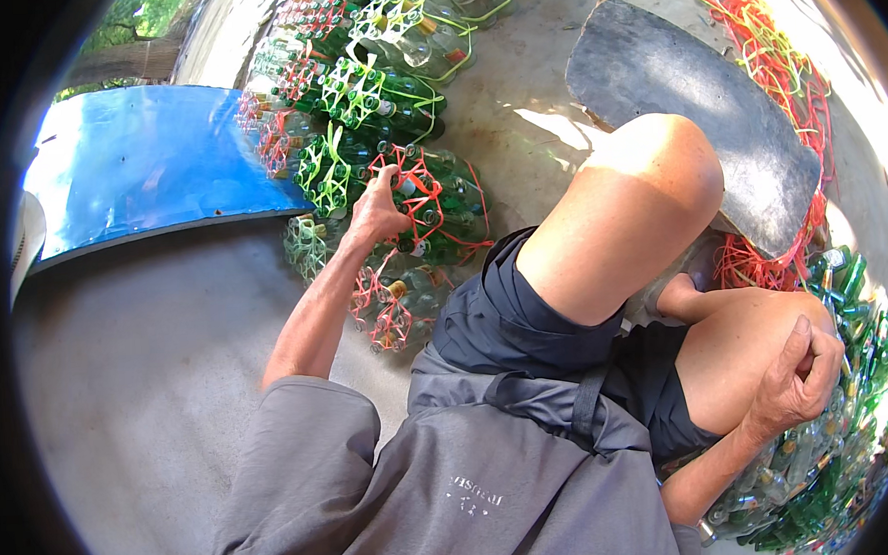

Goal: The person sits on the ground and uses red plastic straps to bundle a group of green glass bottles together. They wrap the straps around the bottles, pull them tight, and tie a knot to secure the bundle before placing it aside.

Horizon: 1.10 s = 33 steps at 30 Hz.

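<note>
My left hand (378, 210) grips the neck end of a bundle of green glass bottles (452, 196) lying on its side, tied with red plastic strap (427, 186). Part of the grip is hidden behind the hand. Below it lies a bundle of clear bottles (419, 289) in pinkish-red strap. Just above, another green-bottle bundle (330, 171) is bound with yellow-green strap. My right hand (800, 382) is by my bent right knee, fingers curled, with nothing visible in them.
More tied bottle bundles (379, 89) stretch away at the top. At left stands a blue panel (146, 163). A dark worn board (671, 71) lies beyond my knees, with loose red and yellow-green strapping (770, 53) beside it. Loose bottles (810, 477) heap up at right.
</note>
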Motion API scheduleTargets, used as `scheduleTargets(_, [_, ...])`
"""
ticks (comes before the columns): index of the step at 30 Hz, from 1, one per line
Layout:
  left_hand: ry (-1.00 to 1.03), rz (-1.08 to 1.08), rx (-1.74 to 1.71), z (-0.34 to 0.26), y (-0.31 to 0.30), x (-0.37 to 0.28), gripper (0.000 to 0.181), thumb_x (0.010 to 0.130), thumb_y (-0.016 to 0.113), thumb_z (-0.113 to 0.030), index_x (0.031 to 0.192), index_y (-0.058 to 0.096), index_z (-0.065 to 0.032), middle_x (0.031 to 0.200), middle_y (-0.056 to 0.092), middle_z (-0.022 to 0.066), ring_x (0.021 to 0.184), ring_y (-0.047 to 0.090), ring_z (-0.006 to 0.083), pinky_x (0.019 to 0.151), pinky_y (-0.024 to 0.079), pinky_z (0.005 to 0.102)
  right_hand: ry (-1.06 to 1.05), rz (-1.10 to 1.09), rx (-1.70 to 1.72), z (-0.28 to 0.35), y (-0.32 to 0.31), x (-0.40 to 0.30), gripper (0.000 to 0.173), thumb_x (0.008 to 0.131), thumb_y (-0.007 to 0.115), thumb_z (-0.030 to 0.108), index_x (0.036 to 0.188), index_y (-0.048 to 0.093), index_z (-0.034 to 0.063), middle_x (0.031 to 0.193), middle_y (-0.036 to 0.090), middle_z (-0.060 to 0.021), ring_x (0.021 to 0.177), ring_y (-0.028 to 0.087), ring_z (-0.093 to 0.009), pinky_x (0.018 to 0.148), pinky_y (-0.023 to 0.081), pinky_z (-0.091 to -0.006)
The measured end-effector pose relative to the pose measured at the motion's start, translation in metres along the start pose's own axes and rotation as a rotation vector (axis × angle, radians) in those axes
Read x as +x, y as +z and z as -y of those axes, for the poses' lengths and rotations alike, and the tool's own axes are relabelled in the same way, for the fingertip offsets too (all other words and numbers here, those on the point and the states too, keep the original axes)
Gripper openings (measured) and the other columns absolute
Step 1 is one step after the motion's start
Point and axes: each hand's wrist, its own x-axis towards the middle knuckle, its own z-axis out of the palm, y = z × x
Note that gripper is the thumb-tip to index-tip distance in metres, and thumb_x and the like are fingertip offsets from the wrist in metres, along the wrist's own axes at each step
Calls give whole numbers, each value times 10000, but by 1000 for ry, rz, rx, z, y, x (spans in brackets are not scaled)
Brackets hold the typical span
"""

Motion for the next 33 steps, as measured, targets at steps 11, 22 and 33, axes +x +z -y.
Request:
scheduleTargets(11, [-139, -2, -108, 12, 18, -20, 1034, 679, 954, -218, 1575, 450, -109, 1433, 624, 215, 1311, 645, 388, 1081, 545, 459, -3, 21, -4, -2, 2, -2, 145, 1020, 748, 26, 902, 666, 6, 801, 549, -4, 627, 380, -115, 543, 308, -295])
scheduleTargets(22, [-167, -110, -139, 19, 44, -33, 1044, 627, 939, -178, 1556, 470, -99, 1389, 660, 181, 1236, 680, 339, 1035, 553, 420, -6, 24, -6, -1, 7, 0, 141, 1019, 746, 21, 902, 672, 1, 794, 540, -3, 620, 362, -110, 535, 301, -296])
scheduleTargets(33, [-203, -162, -201, 26, 64, -45, 1038, 677, 986, -274, 1552, 451, -116, 1409, 627, 221, 1270, 664, 403, 1038, 573, 484, -13, 37, -24, -1, 10, 0, 143, 1024, 747, 29, 903, 677, -1, 796, 530, -3, 621, 358, -108, 536, 304, -296])
